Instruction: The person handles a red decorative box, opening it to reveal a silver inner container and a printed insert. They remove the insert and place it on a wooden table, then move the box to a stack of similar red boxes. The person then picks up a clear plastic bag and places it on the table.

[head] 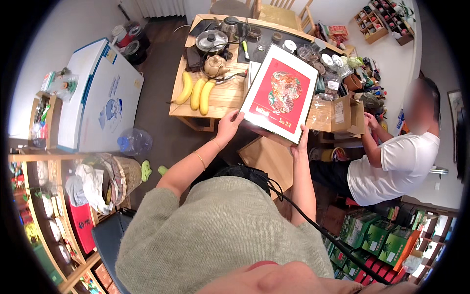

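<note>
A flat rectangular framed piece (281, 93), red with a colourful round design inside a white border, is held tilted over the front edge of the wooden table (235, 97). My left hand (229, 128) grips its lower left corner, thumb on the front. At its lower right corner, my right hand (301, 141) has hold of the edge. The fingers behind it are partly hidden. Several bananas (198, 93) lie on the table to the left, beside a clay teapot (216, 66) and a lidded pot (212, 41).
A person in a white shirt (393, 165) stands at the right, hands at an open cardboard box (343, 114). A wooden stool (270, 160) stands below the framed piece. At left are a chest freezer (106, 99), a large plastic bottle (136, 142) and a wicker basket (125, 178).
</note>
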`<state>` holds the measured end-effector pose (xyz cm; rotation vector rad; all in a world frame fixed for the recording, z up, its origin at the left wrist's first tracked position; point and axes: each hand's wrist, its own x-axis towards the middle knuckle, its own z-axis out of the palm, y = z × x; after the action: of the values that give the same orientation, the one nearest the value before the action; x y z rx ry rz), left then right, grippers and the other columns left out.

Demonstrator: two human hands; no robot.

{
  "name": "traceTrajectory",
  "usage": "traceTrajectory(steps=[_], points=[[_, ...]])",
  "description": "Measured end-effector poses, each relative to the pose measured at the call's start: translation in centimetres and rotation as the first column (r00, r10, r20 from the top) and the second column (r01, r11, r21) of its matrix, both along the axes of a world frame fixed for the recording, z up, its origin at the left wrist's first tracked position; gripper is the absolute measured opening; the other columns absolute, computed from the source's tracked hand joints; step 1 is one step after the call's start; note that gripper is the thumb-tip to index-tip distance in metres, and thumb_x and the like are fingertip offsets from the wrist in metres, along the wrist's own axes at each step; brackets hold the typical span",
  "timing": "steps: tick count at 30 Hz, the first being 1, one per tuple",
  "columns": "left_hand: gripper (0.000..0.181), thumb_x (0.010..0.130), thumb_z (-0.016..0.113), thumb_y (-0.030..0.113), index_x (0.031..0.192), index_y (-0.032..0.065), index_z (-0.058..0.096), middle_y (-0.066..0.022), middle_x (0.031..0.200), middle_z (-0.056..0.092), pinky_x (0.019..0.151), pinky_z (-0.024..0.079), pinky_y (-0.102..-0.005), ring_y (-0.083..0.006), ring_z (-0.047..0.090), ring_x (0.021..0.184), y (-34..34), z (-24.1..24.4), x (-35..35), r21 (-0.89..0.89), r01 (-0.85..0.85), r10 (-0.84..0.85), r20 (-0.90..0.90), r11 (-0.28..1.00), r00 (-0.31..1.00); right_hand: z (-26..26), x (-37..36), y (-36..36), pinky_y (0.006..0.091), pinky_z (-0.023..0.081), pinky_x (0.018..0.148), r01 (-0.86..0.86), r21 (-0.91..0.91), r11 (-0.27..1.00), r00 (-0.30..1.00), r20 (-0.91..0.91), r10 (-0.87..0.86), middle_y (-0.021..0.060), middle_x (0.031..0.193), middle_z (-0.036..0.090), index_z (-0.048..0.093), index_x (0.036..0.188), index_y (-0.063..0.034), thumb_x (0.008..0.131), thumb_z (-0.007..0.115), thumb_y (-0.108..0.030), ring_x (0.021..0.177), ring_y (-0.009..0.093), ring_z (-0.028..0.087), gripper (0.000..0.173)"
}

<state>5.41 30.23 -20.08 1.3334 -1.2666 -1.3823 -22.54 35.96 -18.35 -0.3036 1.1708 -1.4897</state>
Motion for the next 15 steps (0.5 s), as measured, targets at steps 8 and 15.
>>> traceTrajectory(steps=[8, 15], points=[[0.045, 0.091, 0.052, 0.042, 0.108, 0.0003, 0.061, -0.0087, 0.088, 0.065, 0.075, 0.045, -0.0267, -0.0134, 0.059, 0.081, -4.4, 0.5, -0.9, -0.104, 0.091, -0.076, 0.136, 0.99, 0.988, 1.9, -0.4, -2.6, 0.035, 0.044, 0.09, 0.074, 0.11, 0.991, 0.987, -0.148, -0.058, 0.0099, 0.121, 0.055, 0.046, 0.126, 0.0002, 0.092, 0.047, -0.041, 0.107, 0.021, 0.055, 0.053], [0.062, 0.084, 0.053, 0.056, 0.11, 0.0, 0.061, -0.0146, 0.09, 0.067, 0.076, 0.047, -0.0325, -0.0256, 0.063, 0.084, -8.3, 0.7, -0.9, -0.108, 0.137, -0.119, 0.158, 0.985, 0.98, 2.8, -0.2, -4.7, 0.0313, 0.045, 0.085, 0.161, 0.098, 0.982, 0.895, -0.434, -0.103, 0.0125, 0.113, 0.059, 0.051, 0.118, 0.0053, 0.095, 0.046, -0.034, 0.101, 0.019, 0.058, 0.046]])
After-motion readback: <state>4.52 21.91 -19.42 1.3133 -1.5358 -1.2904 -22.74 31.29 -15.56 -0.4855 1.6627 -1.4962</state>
